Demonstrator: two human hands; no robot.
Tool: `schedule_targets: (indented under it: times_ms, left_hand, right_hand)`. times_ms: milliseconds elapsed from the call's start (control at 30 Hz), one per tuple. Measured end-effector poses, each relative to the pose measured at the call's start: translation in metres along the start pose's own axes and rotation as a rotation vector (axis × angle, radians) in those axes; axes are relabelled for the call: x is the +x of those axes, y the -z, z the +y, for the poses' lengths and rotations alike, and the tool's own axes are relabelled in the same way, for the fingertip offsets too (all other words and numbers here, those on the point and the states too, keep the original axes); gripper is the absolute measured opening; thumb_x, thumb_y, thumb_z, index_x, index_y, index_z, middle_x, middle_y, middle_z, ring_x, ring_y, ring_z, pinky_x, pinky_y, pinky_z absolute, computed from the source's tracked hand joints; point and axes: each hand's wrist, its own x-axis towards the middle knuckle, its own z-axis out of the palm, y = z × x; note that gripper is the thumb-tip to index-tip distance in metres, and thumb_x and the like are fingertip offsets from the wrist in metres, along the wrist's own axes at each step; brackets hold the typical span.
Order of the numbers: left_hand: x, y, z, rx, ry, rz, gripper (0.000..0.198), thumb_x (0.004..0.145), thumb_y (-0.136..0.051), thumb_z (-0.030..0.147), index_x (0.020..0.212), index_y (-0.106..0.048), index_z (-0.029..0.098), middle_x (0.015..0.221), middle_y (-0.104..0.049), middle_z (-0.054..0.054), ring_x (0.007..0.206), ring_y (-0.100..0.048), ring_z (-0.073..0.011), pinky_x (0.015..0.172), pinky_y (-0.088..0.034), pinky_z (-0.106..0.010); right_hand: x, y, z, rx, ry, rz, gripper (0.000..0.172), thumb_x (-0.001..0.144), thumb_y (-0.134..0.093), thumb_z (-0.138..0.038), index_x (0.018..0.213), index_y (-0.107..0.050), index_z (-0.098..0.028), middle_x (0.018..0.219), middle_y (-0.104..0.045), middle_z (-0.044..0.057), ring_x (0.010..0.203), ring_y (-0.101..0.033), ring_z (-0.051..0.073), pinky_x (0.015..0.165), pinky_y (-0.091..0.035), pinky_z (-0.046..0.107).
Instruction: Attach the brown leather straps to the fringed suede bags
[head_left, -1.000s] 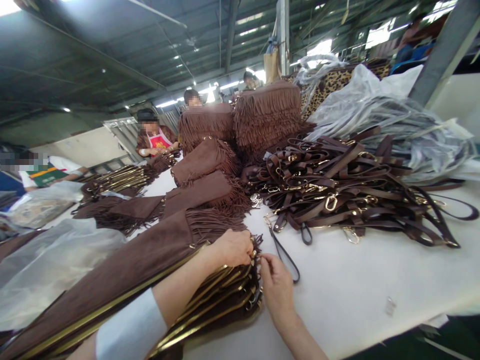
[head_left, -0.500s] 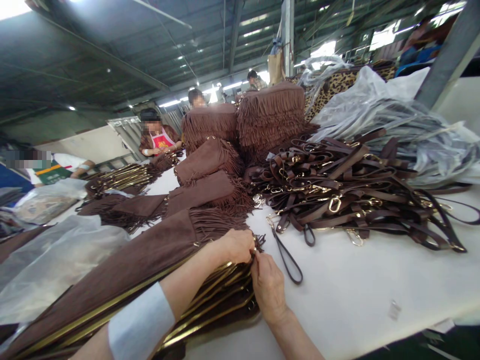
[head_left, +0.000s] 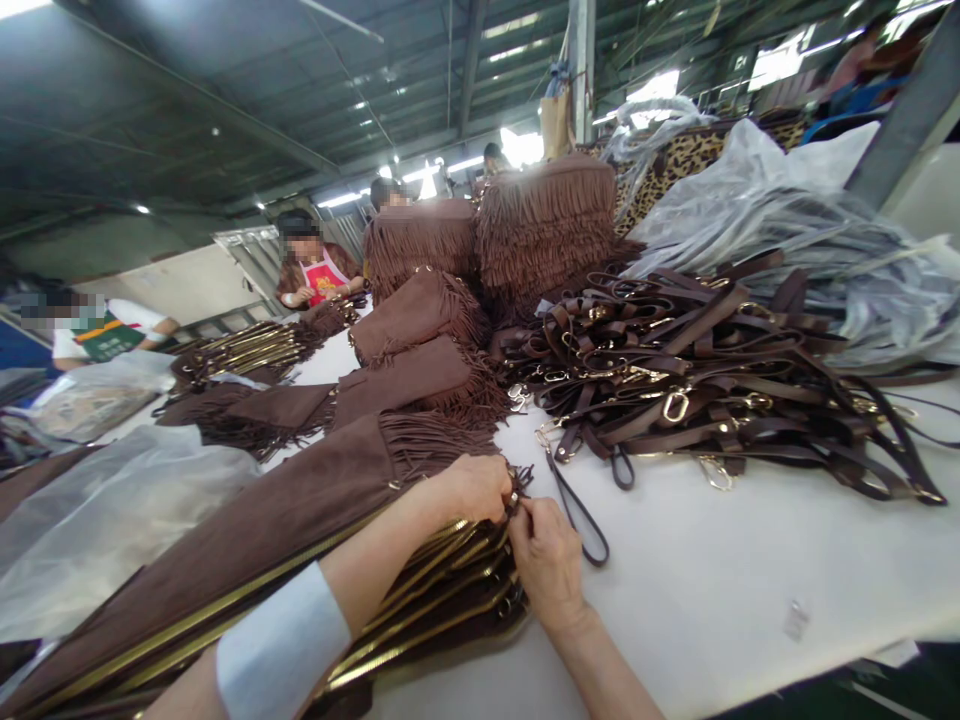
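A stack of brown fringed bags (head_left: 300, 480) with gold zippers lies in front of me, stretching from the lower left to the middle. At the stack's right end, my left hand (head_left: 480, 488) is closed around the end of the top bag, beside a small metal fitting. My right hand (head_left: 546, 550) pinches at the same spot, its fingertips nearly touching the left ones; what lies between them is too small to make out. Just right of my hands, a thin dark strap loop (head_left: 583, 520) with a clasp rests on the white table (head_left: 697, 590).
Brown straps with gold hardware (head_left: 675, 380) are heaped at the right, before plastic-wrapped items (head_left: 795, 220). Tall fringed stacks (head_left: 546, 225) stand behind. Clear plastic (head_left: 127, 510) covers the left side. A person in a red apron (head_left: 322, 270) and others work beyond.
My right hand has shifted very slightly right, still pinching beside the left hand. The left hand has barely moved. The view has shifted a little.
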Motion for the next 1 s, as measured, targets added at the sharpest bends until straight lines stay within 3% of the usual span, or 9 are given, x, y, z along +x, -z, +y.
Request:
schedule_targets:
  times_ms: [167,400,800,1000]
  left_hand:
    - [-0.001,0.001,0.001,-0.010,0.008,-0.006,0.022,0.064,-0.057,0.028,0.082,-0.069,0.022,0.093,-0.064,-0.003,0.084,-0.060,-0.0187,0.074,-0.047,-0.025]
    - [-0.001,0.001,0.003,-0.016,0.027,0.003,0.023,0.064,-0.060,0.028,0.084,-0.069,0.021,0.094,-0.065,-0.005,0.085,-0.061,-0.0207,0.073,-0.048,-0.027]
    - [-0.001,-0.001,0.001,0.003,0.004,0.049,0.023,0.067,-0.057,0.027,0.086,-0.068,0.019,0.100,-0.063,-0.007,0.088,-0.061,-0.0232,0.074,-0.048,-0.030]
    - [-0.002,0.001,0.003,-0.024,0.032,0.037,0.025,0.065,-0.060,0.028,0.087,-0.069,0.019,0.097,-0.065,-0.007,0.087,-0.062,-0.0225,0.072,-0.049,-0.028]
  right_hand:
    - [0.002,0.007,0.003,0.027,-0.030,-0.010,0.022,0.085,-0.038,-0.014,0.071,-0.055,-0.017,0.061,-0.057,0.003,0.055,-0.055,0.015,0.053,-0.043,0.026]
    - [-0.007,0.009,-0.009,0.060,0.051,-0.066,0.026,0.088,-0.032,-0.009,0.095,-0.056,-0.012,0.076,-0.064,0.009,0.072,-0.061,0.017,0.063,-0.050,0.028]
    - [-0.001,0.000,-0.011,-0.085,0.064,-0.030,0.026,0.088,-0.034,-0.016,0.073,-0.055,-0.016,0.058,-0.056,0.003,0.053,-0.055,0.016,0.048,-0.041,0.027]
    - [0.000,0.002,-0.013,-0.095,0.054,-0.042,0.027,0.088,-0.030,-0.015,0.074,-0.053,-0.017,0.058,-0.057,0.003,0.053,-0.056,0.016,0.047,-0.040,0.027]
